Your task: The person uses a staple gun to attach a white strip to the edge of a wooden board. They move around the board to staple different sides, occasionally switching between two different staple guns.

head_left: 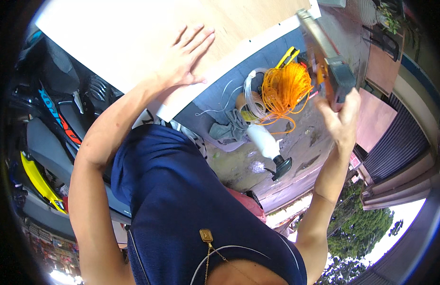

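Room to pass lies over the pale board (248,21), between the left hand (189,56) and the blurred tool (342,78); nearside of its edge, orange string (286,88), clear tubing (251,97) and a white bottle (262,140) obstruct.

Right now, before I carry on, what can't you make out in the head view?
Head view:
Long grey-and-brown tool in the right hand: its exact kind and details, lost to blur.
Flat pale wooden board under the left hand: its far edge, cut off by the picture's top; surface detail at left, washed out by glare.
Two-pronged yellow object: its lower end, hidden by the tangled orange cord.
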`<state>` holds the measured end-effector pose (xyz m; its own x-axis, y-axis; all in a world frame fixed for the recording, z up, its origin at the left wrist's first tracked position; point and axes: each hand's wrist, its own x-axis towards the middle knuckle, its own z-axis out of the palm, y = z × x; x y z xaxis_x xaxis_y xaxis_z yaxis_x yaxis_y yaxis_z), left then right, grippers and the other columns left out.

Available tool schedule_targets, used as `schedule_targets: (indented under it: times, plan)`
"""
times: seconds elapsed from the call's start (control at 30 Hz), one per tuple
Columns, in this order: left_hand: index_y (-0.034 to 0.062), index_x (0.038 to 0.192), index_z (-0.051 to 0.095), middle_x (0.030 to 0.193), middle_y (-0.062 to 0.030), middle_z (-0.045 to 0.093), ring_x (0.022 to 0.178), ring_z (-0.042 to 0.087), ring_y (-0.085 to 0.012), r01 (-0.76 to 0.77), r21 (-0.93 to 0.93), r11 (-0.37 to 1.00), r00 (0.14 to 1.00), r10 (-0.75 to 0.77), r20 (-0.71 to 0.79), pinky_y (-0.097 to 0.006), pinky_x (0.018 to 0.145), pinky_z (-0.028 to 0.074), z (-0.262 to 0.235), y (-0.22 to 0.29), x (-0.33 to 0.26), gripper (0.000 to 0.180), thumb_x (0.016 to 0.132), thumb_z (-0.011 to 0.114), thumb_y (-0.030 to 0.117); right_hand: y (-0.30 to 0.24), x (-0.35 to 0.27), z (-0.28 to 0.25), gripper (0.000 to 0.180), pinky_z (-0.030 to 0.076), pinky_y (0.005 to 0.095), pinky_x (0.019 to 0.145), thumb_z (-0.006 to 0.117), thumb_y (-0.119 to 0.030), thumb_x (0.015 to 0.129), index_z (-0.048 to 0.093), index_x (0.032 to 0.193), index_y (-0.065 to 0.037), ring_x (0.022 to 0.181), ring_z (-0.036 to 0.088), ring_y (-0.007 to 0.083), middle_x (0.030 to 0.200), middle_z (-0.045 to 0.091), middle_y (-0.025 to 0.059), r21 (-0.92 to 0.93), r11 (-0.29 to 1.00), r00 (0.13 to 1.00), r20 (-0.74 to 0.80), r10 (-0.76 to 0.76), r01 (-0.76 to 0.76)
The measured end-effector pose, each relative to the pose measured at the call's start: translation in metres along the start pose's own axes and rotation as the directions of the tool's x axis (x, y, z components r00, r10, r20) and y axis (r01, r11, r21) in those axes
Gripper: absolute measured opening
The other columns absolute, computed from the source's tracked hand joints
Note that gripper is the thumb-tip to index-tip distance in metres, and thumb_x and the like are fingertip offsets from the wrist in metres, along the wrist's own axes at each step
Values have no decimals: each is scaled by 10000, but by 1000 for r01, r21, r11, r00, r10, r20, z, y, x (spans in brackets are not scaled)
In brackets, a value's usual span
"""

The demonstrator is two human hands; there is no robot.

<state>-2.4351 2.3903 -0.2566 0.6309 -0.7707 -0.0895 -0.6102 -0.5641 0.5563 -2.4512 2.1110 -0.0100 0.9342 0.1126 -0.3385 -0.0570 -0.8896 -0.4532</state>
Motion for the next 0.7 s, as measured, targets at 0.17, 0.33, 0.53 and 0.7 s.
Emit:
schedule_targets:
  times: [0.17, 0.33, 0.53, 0.7]
  plan:
    - [93, 1461, 216, 1527, -61, 196, 1423, 106, -244, -7, 16, 1000, 1000, 7, -28, -454, 1155, 21, 4, 0, 3, 1112, 620, 635, 687, 22, 0, 1, 495, 462, 367, 879, 631, -41, 675, 530, 1149, 59, 941, 623, 267, 1045, 624, 166, 206, 959, 939, -320, -124, 197]
    - [91, 1460, 219, 1526, -59, 201, 1423, 106, -243, 6, 35, 999, 1000, -5, -14, -457, 1155, 20, 2, -1, 1, 1105, 623, 637, 680, -17, -6, 0, 688, 442, 425, 938, 605, -191, 579, 446, 1192, 79, 1026, 578, 309, 1090, 573, 224, 778, 597, 964, 40, 264, -195]
    - [78, 1459, 213, 1528, -56, 193, 1424, 105, -239, 2, -10, 1000, 1000, -2, 8, -457, 1156, 24, 0, 0, 2, 1095, 628, 667, 628, -15, -27, 88, 514, 452, 350, 650, 637, -122, 607, 537, 1084, 39, 717, 550, 235, 807, 560, 163, 387, 818, 876, 403, 264, -424]
    - [75, 1454, 225, 1525, -58, 202, 1424, 110, -236, 7, -59, 998, 1000, -8, -15, -452, 1158, 28, -1, 0, 1, 1097, 610, 690, 598, -10, -24, 132, 430, 450, 398, 723, 609, -120, 629, 545, 1014, 58, 765, 560, 343, 828, 564, 201, 249, 889, 881, 386, 273, -384]
